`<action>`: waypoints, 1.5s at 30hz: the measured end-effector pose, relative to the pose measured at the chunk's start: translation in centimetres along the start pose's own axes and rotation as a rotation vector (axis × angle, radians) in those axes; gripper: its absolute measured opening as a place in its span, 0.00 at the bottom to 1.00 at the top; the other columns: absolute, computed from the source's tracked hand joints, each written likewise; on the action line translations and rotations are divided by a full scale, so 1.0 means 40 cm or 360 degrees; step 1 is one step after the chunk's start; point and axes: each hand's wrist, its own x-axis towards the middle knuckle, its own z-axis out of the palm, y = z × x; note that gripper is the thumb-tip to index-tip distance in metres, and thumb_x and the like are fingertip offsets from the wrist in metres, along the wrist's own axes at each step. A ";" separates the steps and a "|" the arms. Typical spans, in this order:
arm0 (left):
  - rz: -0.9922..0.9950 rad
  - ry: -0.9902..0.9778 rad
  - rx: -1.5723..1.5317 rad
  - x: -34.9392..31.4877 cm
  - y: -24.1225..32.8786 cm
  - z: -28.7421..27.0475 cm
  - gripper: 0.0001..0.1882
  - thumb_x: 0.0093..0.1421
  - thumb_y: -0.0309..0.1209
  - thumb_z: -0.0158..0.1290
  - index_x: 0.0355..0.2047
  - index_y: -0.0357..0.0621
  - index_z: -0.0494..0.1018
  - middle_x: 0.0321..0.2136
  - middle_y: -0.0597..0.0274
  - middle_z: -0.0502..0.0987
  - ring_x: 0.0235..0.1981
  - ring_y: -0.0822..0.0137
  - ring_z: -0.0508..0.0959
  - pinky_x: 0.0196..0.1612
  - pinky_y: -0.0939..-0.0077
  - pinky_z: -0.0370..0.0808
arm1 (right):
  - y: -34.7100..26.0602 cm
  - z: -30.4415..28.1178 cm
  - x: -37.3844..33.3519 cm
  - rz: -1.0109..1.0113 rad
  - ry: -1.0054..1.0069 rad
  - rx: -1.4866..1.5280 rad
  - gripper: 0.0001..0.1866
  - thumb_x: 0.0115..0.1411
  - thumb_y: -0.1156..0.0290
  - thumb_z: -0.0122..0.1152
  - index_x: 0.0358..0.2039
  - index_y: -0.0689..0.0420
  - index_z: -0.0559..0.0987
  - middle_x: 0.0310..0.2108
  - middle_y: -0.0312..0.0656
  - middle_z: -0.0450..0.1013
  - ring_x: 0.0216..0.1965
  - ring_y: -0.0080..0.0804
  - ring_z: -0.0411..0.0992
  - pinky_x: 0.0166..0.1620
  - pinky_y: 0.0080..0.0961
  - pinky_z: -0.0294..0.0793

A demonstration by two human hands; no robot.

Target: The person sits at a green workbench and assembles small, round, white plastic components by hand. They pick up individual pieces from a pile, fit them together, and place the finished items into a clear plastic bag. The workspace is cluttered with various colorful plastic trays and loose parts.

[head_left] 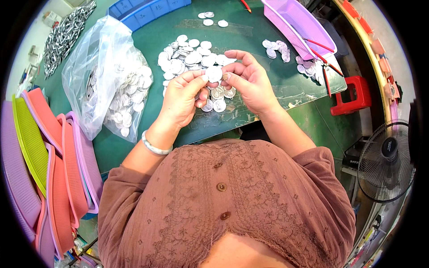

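A round silver metal disc [213,74] is held up between my two hands over the green table. My left hand [181,97] pinches its left edge between thumb and fingers. From the other side, my right hand [251,85] grips it by thumb and forefinger, the other fingers curled behind. Just beyond lies a loose pile of similar discs [178,56]. Below my fingertips several more discs [218,93] lie on the table, some showing a raised pattern. Left of the pile stands a clear plastic bag [96,49] holding many such discs.
A blue bin [147,17] stands at the far edge, beside a heap of metal parts [67,38]. To the right are a purple basket [295,27], red-handled pliers [326,64] and small disc groups [277,49]. Stacked coloured baskets [53,169] crowd the left; a fan [386,161] stands right.
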 end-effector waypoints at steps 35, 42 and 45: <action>0.0124 -0.0044 0.0084 0.015 -0.021 -0.028 0.02 0.55 0.25 0.49 0.29 0.41 0.68 0.26 0.61 0.73 0.20 0.79 0.68 0.21 0.87 0.66 | 0.025 -0.035 0.016 -0.0642 0.0125 -0.0918 0.15 0.50 0.82 0.53 0.41 0.60 0.71 0.29 0.41 0.73 0.31 0.22 0.71 0.36 0.17 0.69; -0.0070 -0.0065 -0.0201 0.014 -0.003 -0.039 0.06 0.55 0.26 0.42 0.33 0.40 0.65 0.31 0.52 0.73 0.25 0.70 0.73 0.24 0.84 0.71 | 0.047 -0.079 0.036 -0.0763 0.0029 -0.2059 0.11 0.45 0.77 0.57 0.33 0.59 0.75 0.28 0.40 0.67 0.33 0.37 0.67 0.37 0.27 0.66; -0.0114 -0.0064 -0.0241 0.016 0.001 -0.044 0.09 0.54 0.26 0.42 0.35 0.39 0.65 0.32 0.53 0.73 0.27 0.68 0.73 0.25 0.83 0.72 | 0.056 -0.071 0.049 -0.0807 0.0001 -0.2211 0.10 0.43 0.75 0.58 0.30 0.59 0.75 0.28 0.40 0.67 0.34 0.38 0.65 0.39 0.30 0.65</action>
